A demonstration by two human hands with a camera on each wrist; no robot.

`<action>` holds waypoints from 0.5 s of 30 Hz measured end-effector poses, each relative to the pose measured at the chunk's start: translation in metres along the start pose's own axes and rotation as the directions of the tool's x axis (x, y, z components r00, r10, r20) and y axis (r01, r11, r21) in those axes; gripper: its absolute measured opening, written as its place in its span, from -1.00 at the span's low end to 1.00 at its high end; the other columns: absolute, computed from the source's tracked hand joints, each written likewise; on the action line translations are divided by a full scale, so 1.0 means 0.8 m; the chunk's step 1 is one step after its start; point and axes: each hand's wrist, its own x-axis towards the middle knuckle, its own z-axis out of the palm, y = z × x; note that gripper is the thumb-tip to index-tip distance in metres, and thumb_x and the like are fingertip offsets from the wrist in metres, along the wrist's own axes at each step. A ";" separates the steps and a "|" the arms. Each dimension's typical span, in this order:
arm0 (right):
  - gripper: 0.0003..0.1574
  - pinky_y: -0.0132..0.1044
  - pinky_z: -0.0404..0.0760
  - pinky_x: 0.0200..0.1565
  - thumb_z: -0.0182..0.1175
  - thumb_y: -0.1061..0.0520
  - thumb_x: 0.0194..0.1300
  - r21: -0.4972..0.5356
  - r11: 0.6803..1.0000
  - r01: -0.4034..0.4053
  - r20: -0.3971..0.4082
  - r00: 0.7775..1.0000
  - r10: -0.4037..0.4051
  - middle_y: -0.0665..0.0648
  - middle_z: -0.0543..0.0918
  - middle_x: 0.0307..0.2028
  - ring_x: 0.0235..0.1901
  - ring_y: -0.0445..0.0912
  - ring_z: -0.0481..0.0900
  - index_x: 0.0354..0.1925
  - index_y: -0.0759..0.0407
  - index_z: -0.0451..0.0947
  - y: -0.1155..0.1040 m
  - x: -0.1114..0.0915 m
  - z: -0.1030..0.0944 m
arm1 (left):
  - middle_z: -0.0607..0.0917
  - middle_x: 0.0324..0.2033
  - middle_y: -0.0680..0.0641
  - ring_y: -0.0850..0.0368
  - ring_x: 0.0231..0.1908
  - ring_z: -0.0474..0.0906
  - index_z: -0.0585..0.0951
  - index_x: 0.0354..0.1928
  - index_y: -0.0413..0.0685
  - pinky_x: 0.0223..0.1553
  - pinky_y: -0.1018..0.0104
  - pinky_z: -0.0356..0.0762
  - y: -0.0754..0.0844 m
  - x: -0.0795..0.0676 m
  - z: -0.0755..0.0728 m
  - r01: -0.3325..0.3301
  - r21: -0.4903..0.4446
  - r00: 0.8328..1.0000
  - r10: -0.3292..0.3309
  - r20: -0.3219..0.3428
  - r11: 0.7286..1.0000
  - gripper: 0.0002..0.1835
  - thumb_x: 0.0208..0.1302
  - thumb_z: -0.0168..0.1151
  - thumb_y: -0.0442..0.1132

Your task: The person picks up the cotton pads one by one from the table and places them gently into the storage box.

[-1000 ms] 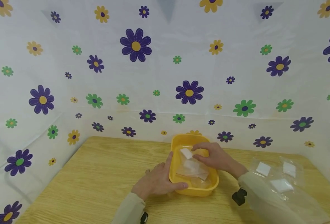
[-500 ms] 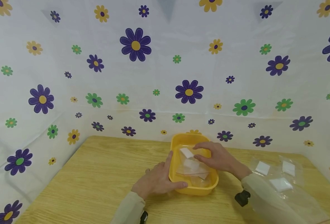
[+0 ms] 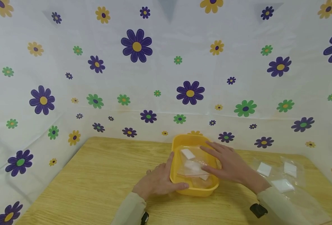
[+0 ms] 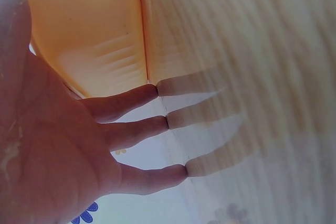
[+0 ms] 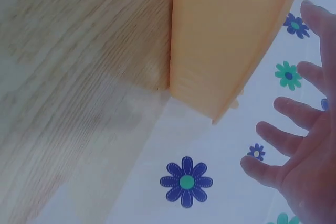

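Observation:
A yellow plastic tub [image 3: 195,192] stands on the wooden table, holding clear plastic bags [image 3: 192,168] with white pieces inside. My left hand [image 3: 158,182] rests against the tub's near left corner, its thumb along the near rim and its index finger up the left side. In the left wrist view, several fingers [image 4: 139,179] are extended with their tips on the tabletop. Over the tub's right rim hovers my right hand [image 3: 230,164], fingers spread and holding nothing. The right wrist view shows that hand [image 5: 310,145] apart from the tub's outer wall [image 5: 226,35].
Several clear bags with white pieces [image 3: 283,185] lie on the table [image 3: 107,175] at the right, partly under my right sleeve. A white sheet [image 3: 160,75] printed with flowers hangs behind and beside the table.
My right hand has come away from the bags inside the tub, moving right and spreading its fingers. The left hand stays against the tub.

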 end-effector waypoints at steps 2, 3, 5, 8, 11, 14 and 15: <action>-0.11 0.41 0.40 0.28 0.27 -0.36 0.32 -0.027 0.999 -0.019 0.004 1.000 0.019 0.23 0.38 0.49 0.42 0.31 0.37 0.49 -0.09 0.37 0.003 -0.007 -0.004 | 0.55 0.33 -0.18 -0.05 0.19 0.59 -0.27 0.66 0.12 0.23 -0.19 0.54 0.000 0.000 0.000 -0.001 -0.007 1.000 0.001 0.003 1.000 0.33 0.11 0.22 0.56; -0.10 0.41 0.38 0.29 0.26 -0.38 0.32 -0.040 0.999 -0.030 0.007 1.000 0.030 0.23 0.36 0.50 0.43 0.31 0.35 0.49 -0.10 0.36 0.004 -0.011 -0.005 | 0.55 0.33 -0.18 -0.05 0.19 0.59 -0.27 0.66 0.12 0.23 -0.18 0.54 0.000 -0.001 0.000 0.001 -0.010 1.000 -0.001 0.005 1.000 0.34 0.11 0.22 0.56; -0.07 0.43 0.35 0.31 0.25 -0.41 0.31 -0.059 0.997 -0.049 0.009 0.999 0.050 0.22 0.33 0.52 0.45 0.32 0.33 0.50 -0.12 0.34 0.007 -0.018 -0.009 | 0.53 0.34 -0.19 -0.07 0.21 0.57 -0.28 0.66 0.12 0.25 -0.24 0.51 0.001 -0.001 0.000 0.012 -0.006 1.000 -0.012 0.006 1.000 0.34 0.10 0.22 0.57; -0.05 0.45 0.34 0.29 0.24 -0.44 0.29 -0.081 0.994 -0.066 0.001 0.998 0.067 0.24 0.32 0.52 0.45 0.33 0.31 0.51 -0.13 0.33 0.012 -0.029 -0.014 | 0.52 0.35 -0.19 -0.06 0.21 0.56 -0.28 0.66 0.12 0.26 -0.24 0.49 0.001 -0.001 0.000 0.018 -0.009 1.000 -0.018 0.007 1.000 0.35 0.09 0.22 0.58; -0.03 0.47 0.34 0.28 0.26 -0.44 0.27 -0.102 0.991 -0.083 -0.015 0.997 0.082 0.25 0.33 0.52 0.45 0.35 0.31 0.51 -0.15 0.31 0.017 -0.039 -0.018 | 0.52 0.34 -0.17 0.01 0.16 0.56 -0.28 0.66 0.13 0.27 -0.16 0.52 0.001 -0.001 0.001 0.017 -0.022 1.000 -0.017 0.009 1.000 0.35 0.09 0.23 0.57; -0.02 0.49 0.32 0.28 0.28 -0.44 0.26 -0.119 0.987 -0.111 -0.028 0.994 0.109 0.26 0.33 0.52 0.45 0.36 0.30 0.52 -0.17 0.30 0.021 -0.049 -0.022 | 0.53 0.33 -0.16 0.04 0.13 0.55 -0.28 0.66 0.13 0.26 -0.12 0.54 0.001 -0.001 0.001 0.015 -0.030 1.000 -0.015 0.007 0.999 0.35 0.08 0.24 0.57; -0.01 0.50 0.30 0.29 0.27 -0.45 0.26 -0.129 0.984 -0.124 -0.026 0.992 0.122 0.25 0.33 0.52 0.45 0.37 0.29 0.52 -0.18 0.29 0.023 -0.052 -0.023 | 0.53 0.33 -0.16 0.03 0.14 0.55 -0.28 0.66 0.14 0.26 -0.13 0.53 0.001 -0.001 0.001 0.017 -0.028 1.000 -0.016 0.007 0.999 0.36 0.08 0.24 0.57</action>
